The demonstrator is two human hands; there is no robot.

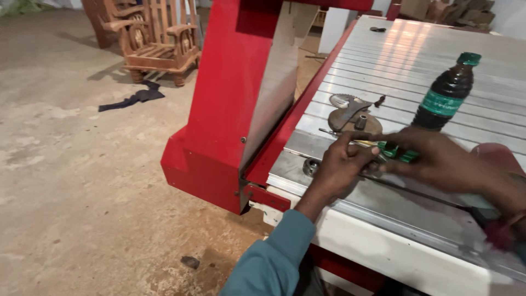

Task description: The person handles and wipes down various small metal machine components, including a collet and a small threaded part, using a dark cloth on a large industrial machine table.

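Note:
My left hand [341, 167] rests on the slotted metal machine bed [394, 60], its fingertips pinching the thin metal shaft of a screwdriver [356, 141]. My right hand [444, 161] comes in from the right and closes around the screwdriver's green handle [399, 153]. Just beyond my hands lie a round rusty metal clamp piece [350, 116] and a small bolt [379, 101]. A dark bottle [446, 93] with a green cap and green label stands upright behind my right hand. A small nut [310, 166] sits by the bed's near-left corner.
A tall red machine column [224, 98] rises at the left edge of the bed. The concrete floor [71, 175] spreads to the left, with a dark rag [134, 98] and a carved wooden chair [156, 38] farther back. Wood pieces are piled at the top right.

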